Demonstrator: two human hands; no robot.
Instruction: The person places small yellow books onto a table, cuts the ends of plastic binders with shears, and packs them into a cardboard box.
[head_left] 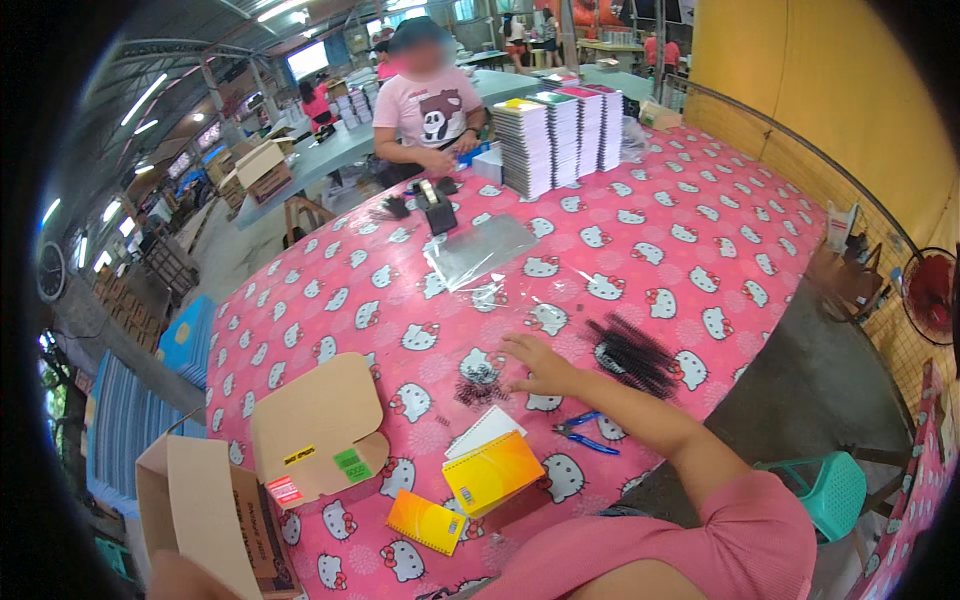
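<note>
My right hand (545,366) reaches over the pink patterned table cover (440,345), fingers spread and nothing visible in them. Beside its fingertips lies a small scatter of black bits (480,390). To its right is a bundle of black spiral binding coils (632,355). Blue-handled cutting pliers (590,432) rest below the wrist. Nearer me lie a yellow-orange spiral notebook (495,472), a white-paged notebook (484,432) partly under it, and a smaller yellow notebook (427,521). My left hand (188,578), blurred and cut off at the lower edge, is near a cardboard box (205,505); its fingers cannot be made out.
The box's open flap (315,420) spreads over the table's left side. Clear plastic sheets (482,252) and a black tape dispenser (437,208) lie farther back. Behind them stand tall notebook stacks (525,150) and a co-worker (430,110). A green stool (830,495) is at right.
</note>
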